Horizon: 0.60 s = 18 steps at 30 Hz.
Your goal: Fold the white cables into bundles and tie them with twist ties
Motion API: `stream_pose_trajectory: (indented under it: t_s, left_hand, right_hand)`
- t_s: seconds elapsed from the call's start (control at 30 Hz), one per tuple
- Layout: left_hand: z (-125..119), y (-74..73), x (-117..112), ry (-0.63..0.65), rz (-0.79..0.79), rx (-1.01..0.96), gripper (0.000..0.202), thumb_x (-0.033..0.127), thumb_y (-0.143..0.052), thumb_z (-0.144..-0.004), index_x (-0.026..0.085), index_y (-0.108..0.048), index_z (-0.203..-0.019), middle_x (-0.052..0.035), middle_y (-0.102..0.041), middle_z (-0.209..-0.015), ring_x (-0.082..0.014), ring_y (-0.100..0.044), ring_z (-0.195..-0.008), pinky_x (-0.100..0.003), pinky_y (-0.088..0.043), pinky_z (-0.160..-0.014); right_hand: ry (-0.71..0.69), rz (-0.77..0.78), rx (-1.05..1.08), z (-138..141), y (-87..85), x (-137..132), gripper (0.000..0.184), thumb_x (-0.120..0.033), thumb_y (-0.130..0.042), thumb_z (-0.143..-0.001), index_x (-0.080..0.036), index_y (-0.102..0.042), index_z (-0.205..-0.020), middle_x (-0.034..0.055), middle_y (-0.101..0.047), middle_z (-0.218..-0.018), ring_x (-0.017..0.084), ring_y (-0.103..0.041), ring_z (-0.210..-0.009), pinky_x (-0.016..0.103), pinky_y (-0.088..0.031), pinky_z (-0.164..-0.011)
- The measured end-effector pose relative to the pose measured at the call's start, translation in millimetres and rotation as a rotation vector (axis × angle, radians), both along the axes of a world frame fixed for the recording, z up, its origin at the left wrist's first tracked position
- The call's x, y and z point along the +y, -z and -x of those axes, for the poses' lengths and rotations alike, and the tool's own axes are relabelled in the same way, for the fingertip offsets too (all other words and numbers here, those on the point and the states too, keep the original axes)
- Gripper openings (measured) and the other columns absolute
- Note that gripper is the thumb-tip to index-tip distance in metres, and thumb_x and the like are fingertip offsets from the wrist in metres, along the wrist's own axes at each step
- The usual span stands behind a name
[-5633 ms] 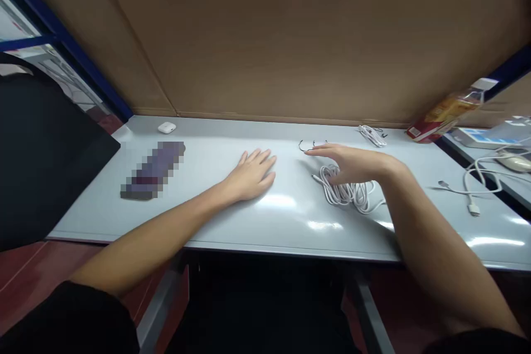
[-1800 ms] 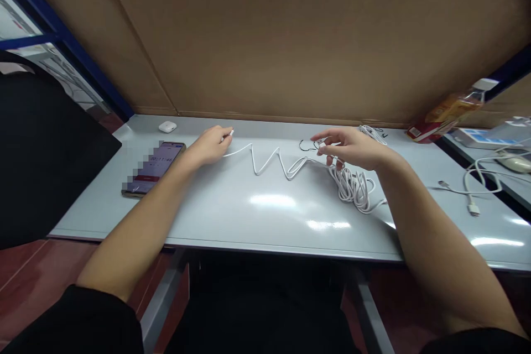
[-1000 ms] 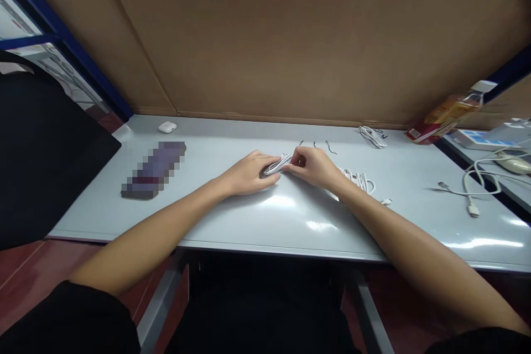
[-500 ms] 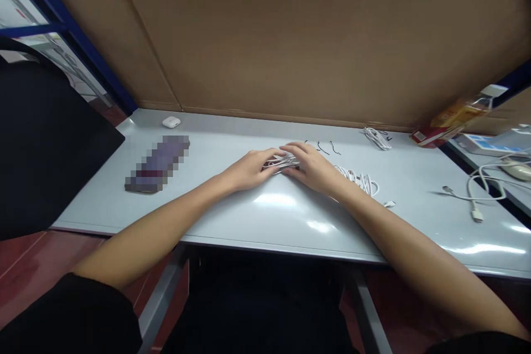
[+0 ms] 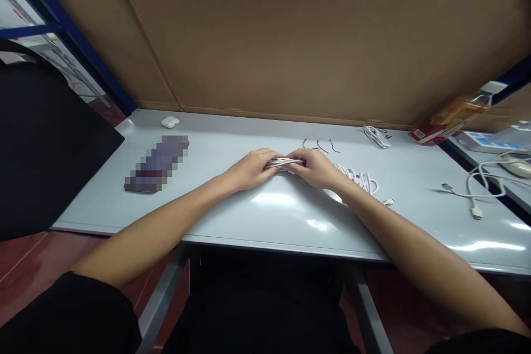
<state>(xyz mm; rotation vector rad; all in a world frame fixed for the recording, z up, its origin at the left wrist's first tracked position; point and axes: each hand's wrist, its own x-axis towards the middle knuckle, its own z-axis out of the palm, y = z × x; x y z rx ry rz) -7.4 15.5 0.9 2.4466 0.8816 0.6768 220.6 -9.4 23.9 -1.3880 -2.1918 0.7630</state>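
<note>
Desk point(image 5: 232, 135) | white cable point(image 5: 282, 162) in left hand point(image 5: 251, 170), right hand point(image 5: 314, 168) | well inside front edge point(image 5: 257, 246)

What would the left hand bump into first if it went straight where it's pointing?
Most likely the right hand. The left hand points toward it, with the bundled white cable held between both. Depth is hard to judge here, so the hands may already be touching.
</note>
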Motion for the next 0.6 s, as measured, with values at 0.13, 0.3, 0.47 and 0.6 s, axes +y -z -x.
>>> stream_pose_trajectory:
  t_s: [0.13, 0.3, 0.47, 0.6]
  left_hand:
    - [-2.7, -1.1, -1.4, -0.027, 0.042, -0.067, 0.035, 0.033, -0.049, -0.103, 0.021, -0.068, -0.131, -0.0091, -0.072, -0.128, -0.0252, -0.065, -0.117, -0.037, -0.05, -0.101]
    - [-12.3, -6.4, -12.0, 0.018, 0.401, -0.225, 0.044, 0.038, -0.047, -0.105, 0.021, -0.059, -0.144, -0.0114, -0.066, -0.138, -0.0234, -0.067, -0.11, -0.037, -0.054, -0.094]
    - [-17.3, -9.4, -17.8, 0.108, 0.591, -0.327, 0.043, 0.03, -0.066, -0.093, 0.02, -0.062, -0.134, -0.0114, -0.068, -0.128, -0.0241, -0.064, -0.116, -0.035, -0.051, -0.099]
    - [-16.2, -11.1, -17.4, 0.126, 0.6, -0.24, 0.031, 0.039, -0.064, -0.095, 0.017, -0.066, -0.116, -0.0077, -0.069, -0.099, -0.0198, -0.065, -0.087, -0.032, -0.052, -0.078]
  right_hand:
    - [0.089, 0.106, 0.144, 5.5, -2.5, -4.7, 0.025, -0.028, -0.048, -0.096, -0.021, -0.071, -0.099, 0.001, -0.067, -0.073, 0.02, -0.059, -0.071, 0.031, -0.042, -0.066]
    - [0.214, -0.121, 0.277, 19.9, 5.1, -11.2, 0.026, -0.037, -0.047, -0.1, -0.023, -0.058, -0.082, 0.0002, -0.062, -0.075, 0.018, -0.055, -0.07, 0.031, -0.038, -0.064]
    - [0.212, -0.281, 0.248, 29.5, 14.9, -13.2, 0.037, -0.044, -0.045, -0.104, -0.025, -0.041, -0.072, -0.0013, -0.051, -0.064, 0.016, -0.044, -0.059, 0.031, -0.031, -0.058]
    - [0.216, -0.384, 0.224, 30.5, 18.2, -11.9, 0.036, -0.039, -0.045, -0.103, -0.026, -0.035, -0.071, -0.0031, -0.044, -0.061, 0.015, -0.038, -0.055, 0.031, -0.028, -0.057]
